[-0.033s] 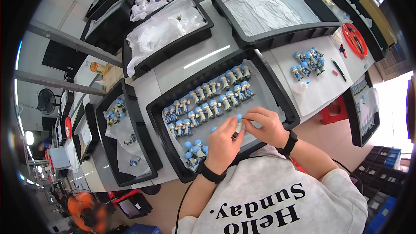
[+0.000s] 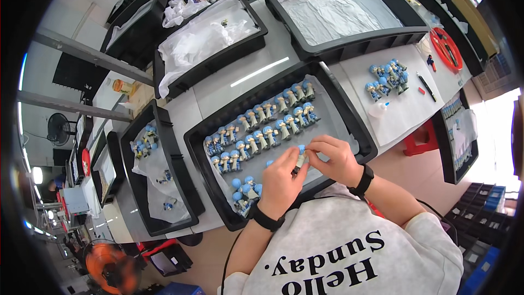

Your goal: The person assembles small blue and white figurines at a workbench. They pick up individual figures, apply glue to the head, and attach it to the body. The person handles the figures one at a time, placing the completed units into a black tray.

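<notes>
Between my two hands is a small blue-haired figurine (image 2: 301, 158), held over the near right part of a black tray (image 2: 360, 131). My left hand (image 2: 282, 179) is closed round its lower part, which my fingers mostly hide. With thumb and fingertips pinched together, my right hand (image 2: 334, 158) grips the figurine near its head. Rows of similar figurines (image 2: 267, 135) lie on the tray's white liner beyond my hands. A looser cluster of figurines (image 2: 246, 192) sits in the tray's near left corner, beside my left wrist.
To the left stands a narrower black tray (image 2: 188, 199) with a few figurines. Two larger black trays (image 2: 349, 48) with crumpled white lining are at the back. On the right, a white sheet (image 2: 401, 114) bears grouped figurines (image 2: 388, 79), a small white bottle (image 2: 377, 110) and a pen (image 2: 426, 86).
</notes>
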Available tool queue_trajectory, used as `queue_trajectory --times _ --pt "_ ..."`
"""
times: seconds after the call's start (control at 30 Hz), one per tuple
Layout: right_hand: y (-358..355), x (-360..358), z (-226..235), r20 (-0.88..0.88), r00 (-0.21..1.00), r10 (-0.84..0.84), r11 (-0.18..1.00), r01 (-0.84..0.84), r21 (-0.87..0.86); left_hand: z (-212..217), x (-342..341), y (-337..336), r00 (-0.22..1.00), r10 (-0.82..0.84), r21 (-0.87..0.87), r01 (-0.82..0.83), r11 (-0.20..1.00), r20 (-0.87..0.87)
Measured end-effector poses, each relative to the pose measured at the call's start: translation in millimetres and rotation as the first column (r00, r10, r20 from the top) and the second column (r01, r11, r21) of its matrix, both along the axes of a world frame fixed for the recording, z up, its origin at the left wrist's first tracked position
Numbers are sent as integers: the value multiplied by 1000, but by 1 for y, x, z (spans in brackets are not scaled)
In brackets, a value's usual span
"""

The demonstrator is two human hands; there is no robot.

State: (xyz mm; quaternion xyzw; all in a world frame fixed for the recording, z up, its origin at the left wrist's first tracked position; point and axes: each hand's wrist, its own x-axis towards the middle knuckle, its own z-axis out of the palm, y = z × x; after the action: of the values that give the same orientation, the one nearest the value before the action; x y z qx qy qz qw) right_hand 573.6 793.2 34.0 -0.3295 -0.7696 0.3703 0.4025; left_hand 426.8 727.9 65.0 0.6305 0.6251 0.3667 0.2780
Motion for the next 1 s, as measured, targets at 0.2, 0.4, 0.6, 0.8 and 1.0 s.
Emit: queue_trajectory --times 0.2,0.4,0.6,0.8,1.0 --pt "-2 15 -8 -234 949 -210 642 -47 -766 -15 0 4 903 98 -263 17 965 417" --pt "-6 76 -20 -218 851 -477 718 235 -655 -17 7 9 605 273 -425 121 897 748" --pt "-18 178 -61 279 730 -624 771 633 71 -6 15 16 525 323 -483 200 853 787" --pt "-44 190 -97 408 700 -587 810 510 290 -6 21 24 427 372 -522 318 792 824" --pt "-36 187 -113 394 647 -653 749 476 460 -5 29 26 441 386 -544 324 774 811"
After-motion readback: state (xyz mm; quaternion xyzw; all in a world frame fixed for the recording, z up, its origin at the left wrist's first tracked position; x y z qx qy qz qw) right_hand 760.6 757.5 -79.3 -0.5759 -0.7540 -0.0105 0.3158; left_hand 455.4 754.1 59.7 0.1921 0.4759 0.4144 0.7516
